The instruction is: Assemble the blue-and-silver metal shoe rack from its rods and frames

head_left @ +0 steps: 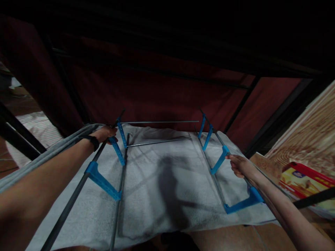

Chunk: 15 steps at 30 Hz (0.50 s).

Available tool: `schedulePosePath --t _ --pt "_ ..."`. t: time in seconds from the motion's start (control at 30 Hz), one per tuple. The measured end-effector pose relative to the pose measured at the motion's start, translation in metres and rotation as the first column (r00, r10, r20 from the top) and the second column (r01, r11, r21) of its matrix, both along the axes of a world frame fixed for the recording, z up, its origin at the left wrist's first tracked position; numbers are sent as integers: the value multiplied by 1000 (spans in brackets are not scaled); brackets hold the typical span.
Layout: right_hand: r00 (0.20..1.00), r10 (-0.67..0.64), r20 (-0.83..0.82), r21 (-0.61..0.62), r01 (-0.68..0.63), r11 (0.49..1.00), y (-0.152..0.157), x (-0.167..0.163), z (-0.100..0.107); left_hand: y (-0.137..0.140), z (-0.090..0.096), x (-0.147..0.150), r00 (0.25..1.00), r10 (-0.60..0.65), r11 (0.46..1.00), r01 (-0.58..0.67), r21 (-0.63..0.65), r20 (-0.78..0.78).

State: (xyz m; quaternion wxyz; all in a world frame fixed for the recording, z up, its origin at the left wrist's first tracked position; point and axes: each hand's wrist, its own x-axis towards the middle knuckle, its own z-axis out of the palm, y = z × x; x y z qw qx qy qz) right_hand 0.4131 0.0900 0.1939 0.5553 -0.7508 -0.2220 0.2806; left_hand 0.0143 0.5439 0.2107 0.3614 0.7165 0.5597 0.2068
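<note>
On a pale cloth [146,188] stand two side frames of grey metal tubes joined by blue plastic brackets. My left hand [106,133], with a dark wristband, is closed around the upper metal tube [69,205] of the left frame, beside a blue bracket [117,151]. Across from it, my right hand [240,166] is closed on the upper metal tube [218,137] of the right frame, just below a blue bracket [221,158]; its forearm partly covers that tube. Two thin metal rods, a lower rod [159,142] and a far rod [162,122], span between the frames.
Dark red fabric [162,97] hangs behind, within a dark metal frame [242,103]. To the right are a red and yellow box [300,184] and a wood-patterned panel [306,129]. A striped cloth [31,134] lies at the left. Tiled floor [227,238] shows in front.
</note>
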Motion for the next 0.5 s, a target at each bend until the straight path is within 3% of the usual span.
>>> schedulePosePath --t 0.3,0.5 --pt "996 39 -77 14 -38 999 31 0 -14 27 -11 6 996 65 995 -69 -78 -53" --pt "995 81 -66 44 -78 996 34 5 -24 25 -20 10 998 17 1000 -16 9 -60"
